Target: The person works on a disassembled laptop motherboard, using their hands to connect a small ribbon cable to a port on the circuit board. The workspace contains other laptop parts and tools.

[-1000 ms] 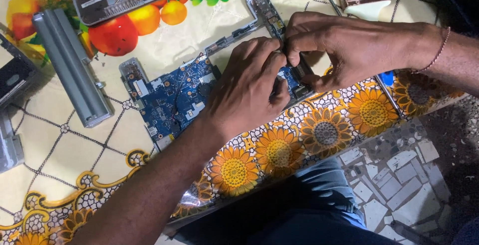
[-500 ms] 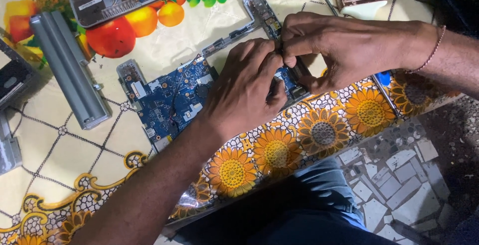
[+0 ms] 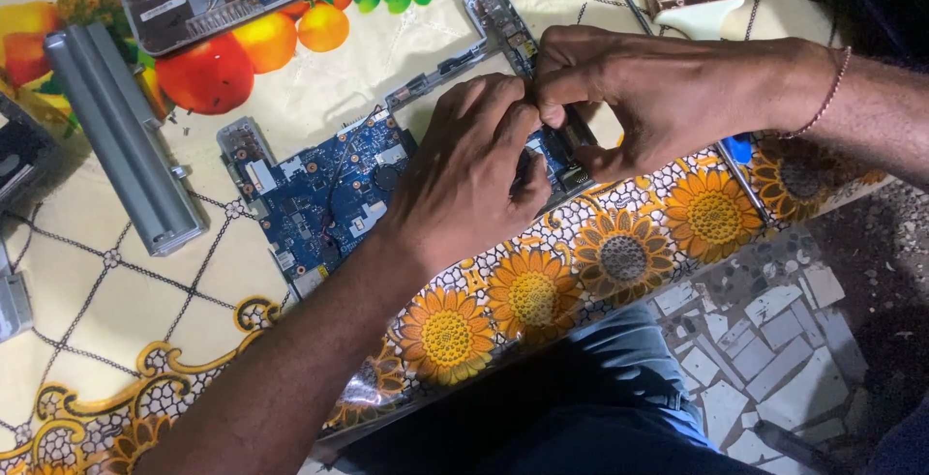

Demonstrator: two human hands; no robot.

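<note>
Your left hand (image 3: 474,180) and right hand (image 3: 619,98) pinched narrowly on a small part over the blue circuit board (image 3: 324,194); squeezing harder under those fingertips risked snapping it.

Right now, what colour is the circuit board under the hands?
Blue: the circuit board shows best in the head view.
</note>
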